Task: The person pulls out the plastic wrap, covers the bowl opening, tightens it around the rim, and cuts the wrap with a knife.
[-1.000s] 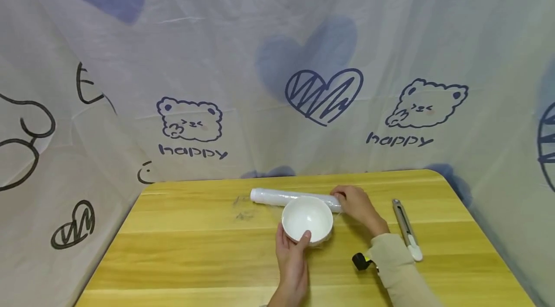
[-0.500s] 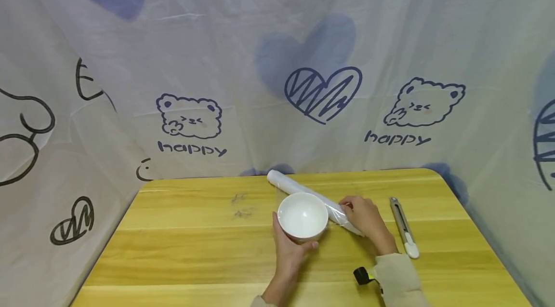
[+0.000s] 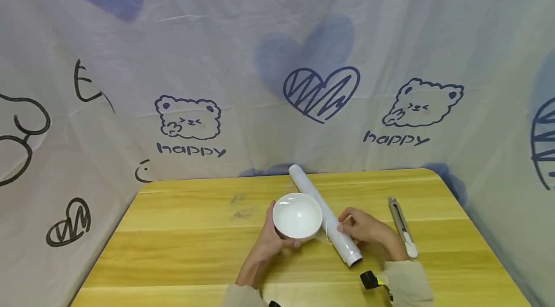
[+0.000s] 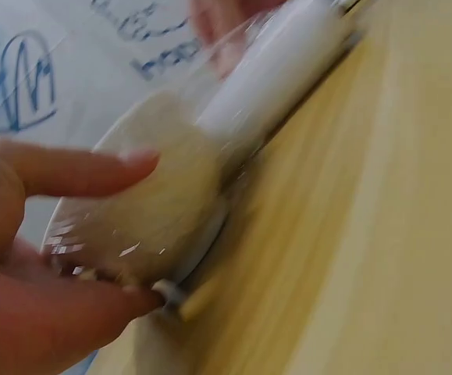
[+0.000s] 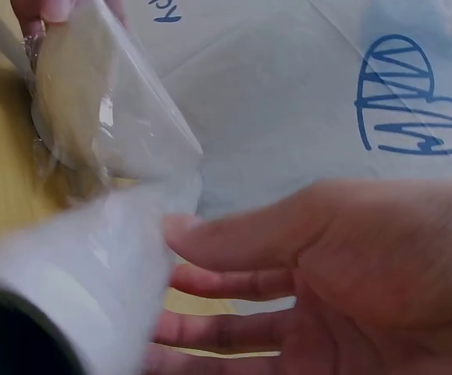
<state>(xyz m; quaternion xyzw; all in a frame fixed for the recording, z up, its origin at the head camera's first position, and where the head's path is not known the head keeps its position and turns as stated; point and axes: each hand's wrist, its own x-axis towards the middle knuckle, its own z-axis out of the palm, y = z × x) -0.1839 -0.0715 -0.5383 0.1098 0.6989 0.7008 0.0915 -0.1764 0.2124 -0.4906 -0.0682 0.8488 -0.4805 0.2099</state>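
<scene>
My left hand (image 3: 270,238) holds a white bowl (image 3: 297,216) by its side, rim up, near the middle of the table. In the left wrist view, the thumb presses against the bowl's outside, where clear cling film (image 4: 151,234) wraps it with glossy creases. A roll of cling film (image 3: 343,247) lies slanted just right of the bowl, one end toward me. At the roll's right side, my right hand (image 3: 368,231) grips it with thumb and curved fingers. Loose film stretches between bowl and roll in the right wrist view, where the roll (image 5: 93,258) appears blurred.
A grey and white utility knife (image 3: 402,227) lies right of my right hand. The wooden table (image 3: 186,249) ends at a printed fabric curtain (image 3: 260,80) behind it, with another curtain side at the left. A black wrist camera (image 3: 369,280) sits at the right cuff.
The roll has swung from lying crosswise to pointing toward me, its near end carried down by my right hand. The bowl has shifted slightly left and turned with my left hand.
</scene>
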